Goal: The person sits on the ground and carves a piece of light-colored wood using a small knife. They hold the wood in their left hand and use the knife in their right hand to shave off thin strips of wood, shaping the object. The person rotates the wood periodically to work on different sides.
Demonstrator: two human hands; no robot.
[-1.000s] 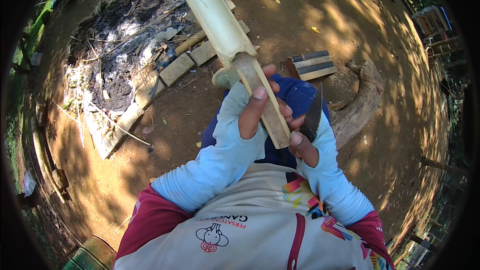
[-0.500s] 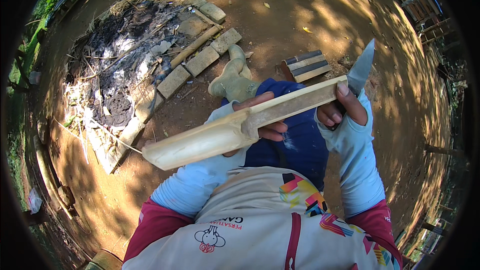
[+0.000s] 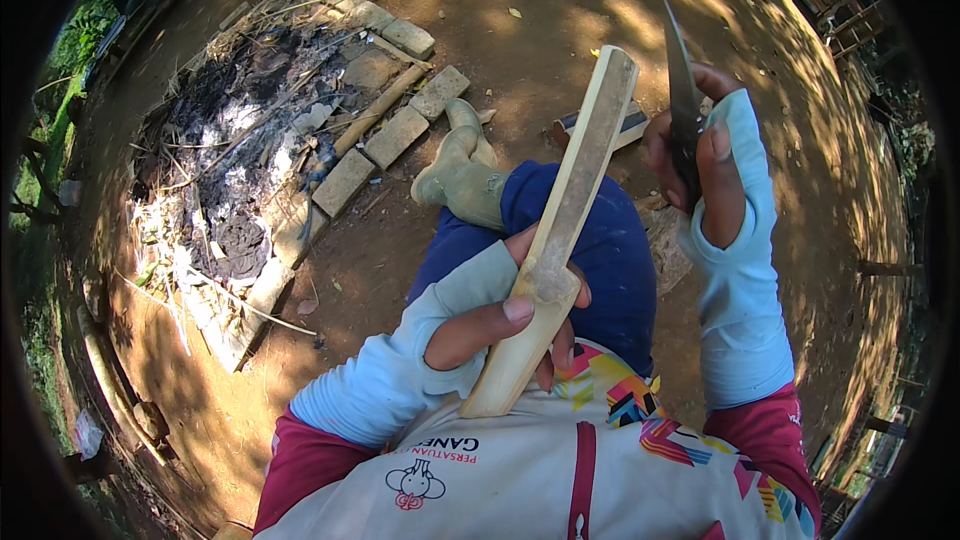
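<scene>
A split length of bamboo (image 3: 585,155), pale with a node near its lower part, slants upward in front of my chest. My left hand (image 3: 490,325) is wrapped round it at the node, thumb on top. Its lower end reaches my shirt front. In my right hand (image 3: 710,155) is a knife (image 3: 680,75) with a dark handle, its blade pointing up and away from me. The blade stands to the right of the bamboo's far end, apart from it. Light blue sleeves cover both hands up to the fingers.
An ash-filled fire pit (image 3: 240,150) edged with blocks (image 3: 395,135) lies to the left. My boots (image 3: 465,175) rest beside it. Beyond my knees a striped wooden block (image 3: 630,125) is partly hidden by the bamboo. A pole (image 3: 105,370) lies on the ground at far left.
The bamboo has swung from nearly crosswise to steeply upright, and its inner face has turned. My right hand has let go of its far end and moved away, with the knife now raised upright.
</scene>
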